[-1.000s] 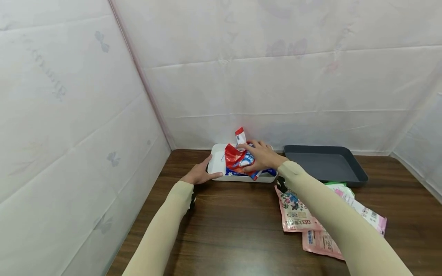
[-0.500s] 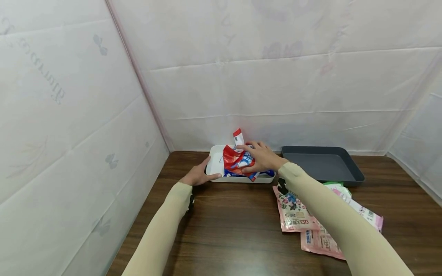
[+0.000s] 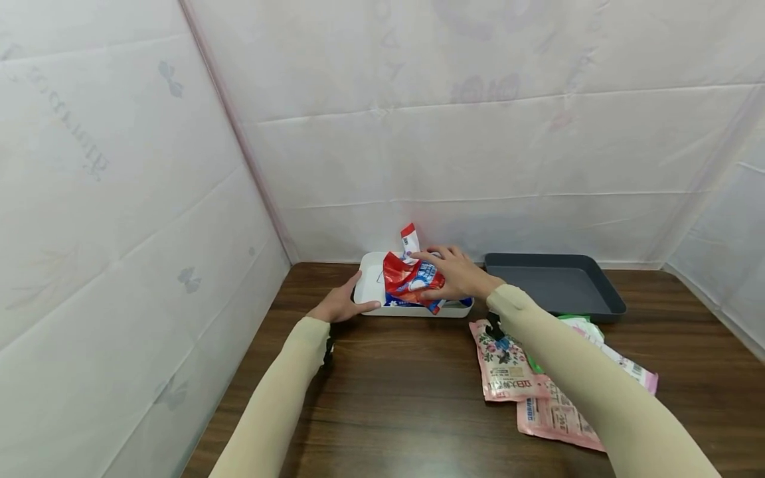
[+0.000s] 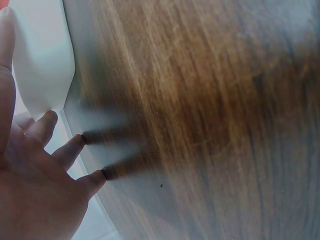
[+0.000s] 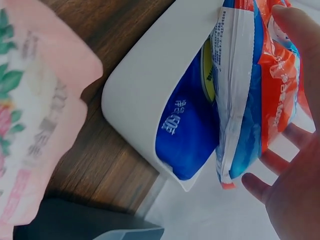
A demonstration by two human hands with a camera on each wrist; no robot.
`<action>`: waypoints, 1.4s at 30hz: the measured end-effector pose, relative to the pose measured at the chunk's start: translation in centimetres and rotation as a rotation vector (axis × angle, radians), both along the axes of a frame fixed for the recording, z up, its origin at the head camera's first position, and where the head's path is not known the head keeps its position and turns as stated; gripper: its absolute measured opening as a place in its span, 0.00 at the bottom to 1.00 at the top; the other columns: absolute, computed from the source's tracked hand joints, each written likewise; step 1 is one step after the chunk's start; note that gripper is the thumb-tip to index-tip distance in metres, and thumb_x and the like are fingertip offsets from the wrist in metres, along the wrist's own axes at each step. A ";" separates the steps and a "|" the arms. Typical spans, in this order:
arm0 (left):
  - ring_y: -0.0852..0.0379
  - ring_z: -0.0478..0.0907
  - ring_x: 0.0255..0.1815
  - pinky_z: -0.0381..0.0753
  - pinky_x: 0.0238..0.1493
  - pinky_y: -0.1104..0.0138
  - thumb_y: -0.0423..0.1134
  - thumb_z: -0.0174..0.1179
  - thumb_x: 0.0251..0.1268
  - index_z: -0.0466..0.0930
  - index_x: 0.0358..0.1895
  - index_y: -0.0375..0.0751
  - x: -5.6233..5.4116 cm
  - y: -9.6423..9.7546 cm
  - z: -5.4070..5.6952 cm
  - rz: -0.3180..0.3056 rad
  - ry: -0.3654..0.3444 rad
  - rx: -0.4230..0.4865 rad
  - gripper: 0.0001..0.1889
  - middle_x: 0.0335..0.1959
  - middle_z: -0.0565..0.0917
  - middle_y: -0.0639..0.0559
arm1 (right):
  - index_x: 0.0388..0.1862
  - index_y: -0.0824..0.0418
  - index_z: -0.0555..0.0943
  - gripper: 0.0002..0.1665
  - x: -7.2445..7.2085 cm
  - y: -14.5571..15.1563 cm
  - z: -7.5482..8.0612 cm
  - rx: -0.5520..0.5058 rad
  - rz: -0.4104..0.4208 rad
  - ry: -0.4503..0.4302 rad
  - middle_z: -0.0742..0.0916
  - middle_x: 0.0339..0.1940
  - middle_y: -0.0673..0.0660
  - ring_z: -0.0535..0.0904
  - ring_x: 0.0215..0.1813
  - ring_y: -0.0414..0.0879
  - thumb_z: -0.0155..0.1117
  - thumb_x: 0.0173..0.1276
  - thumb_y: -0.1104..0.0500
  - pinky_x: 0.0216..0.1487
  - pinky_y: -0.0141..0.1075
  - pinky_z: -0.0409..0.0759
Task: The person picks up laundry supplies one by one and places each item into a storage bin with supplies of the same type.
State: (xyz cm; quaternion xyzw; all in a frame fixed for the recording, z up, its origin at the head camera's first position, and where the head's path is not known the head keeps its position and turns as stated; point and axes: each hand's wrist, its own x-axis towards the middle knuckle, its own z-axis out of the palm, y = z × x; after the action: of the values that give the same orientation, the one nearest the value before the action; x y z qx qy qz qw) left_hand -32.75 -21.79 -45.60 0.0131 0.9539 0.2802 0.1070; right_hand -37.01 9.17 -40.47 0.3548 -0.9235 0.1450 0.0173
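My right hand (image 3: 457, 273) spans a glossy red-and-blue packet (image 3: 409, 275) over the white tray (image 3: 372, 282). In the right wrist view, the thumb lies on one face of the packet (image 5: 250, 90), with several fingers at its far side. A dark blue packet (image 5: 185, 127) lies underneath, inside the tray. My left hand (image 3: 340, 304) is at the tray's left end, its thumb stretched along the front rim. In the left wrist view, the fingers of this hand (image 4: 40, 185) are spread; one touches the tray's corner (image 4: 45, 60), and others reach the tabletop.
A dark grey tray (image 3: 550, 282) stands right of the white one. In front of it, pink floral pouches (image 3: 508, 372) and a white-and-pink pouch (image 3: 633, 372) overlap, partly under the right sleeve. Pale cloth walls (image 3: 478, 153) border the brown wooden table (image 3: 382, 398).
The whole view shifts slightly, so everything sits a little further left. Both hands keep nearly the same places at the tray and packet.
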 end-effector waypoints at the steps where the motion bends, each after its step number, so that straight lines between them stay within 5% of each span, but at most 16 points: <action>1: 0.34 0.57 0.80 0.61 0.74 0.37 0.72 0.64 0.60 0.41 0.85 0.51 0.0 0.0 0.0 -0.001 0.000 -0.002 0.59 0.82 0.56 0.37 | 0.81 0.40 0.62 0.55 0.1 0.1 0.0 0.000 -0.001 0.003 0.65 0.79 0.62 0.59 0.74 0.64 0.76 0.58 0.35 0.71 0.68 0.63; 28: 0.30 0.56 0.79 0.62 0.72 0.35 0.73 0.62 0.60 0.40 0.85 0.47 -1.3 -1.3 0.1 -0.041 0.009 -0.024 0.60 0.81 0.56 0.33 | 0.83 0.42 0.59 0.57 4.2 5.2 0.5 0.028 0.012 0.080 0.64 0.80 0.64 0.60 0.74 0.68 0.73 0.60 0.31 0.71 0.70 0.61; 42: 0.28 0.59 0.77 0.64 0.69 0.34 0.70 0.61 0.63 0.45 0.84 0.40 -0.5 -3.2 0.4 -0.086 0.051 -0.034 0.57 0.79 0.59 0.30 | 0.83 0.38 0.59 0.54 6.3 7.0 -0.7 0.000 0.004 0.042 0.64 0.81 0.61 0.59 0.76 0.67 0.72 0.62 0.32 0.72 0.71 0.58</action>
State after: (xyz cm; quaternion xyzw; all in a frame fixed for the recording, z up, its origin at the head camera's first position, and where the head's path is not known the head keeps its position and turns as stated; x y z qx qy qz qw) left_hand -33.20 -25.01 -45.22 0.0596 0.9595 0.2586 0.0947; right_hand -30.68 16.17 -41.16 0.3597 -0.9221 0.1377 0.0366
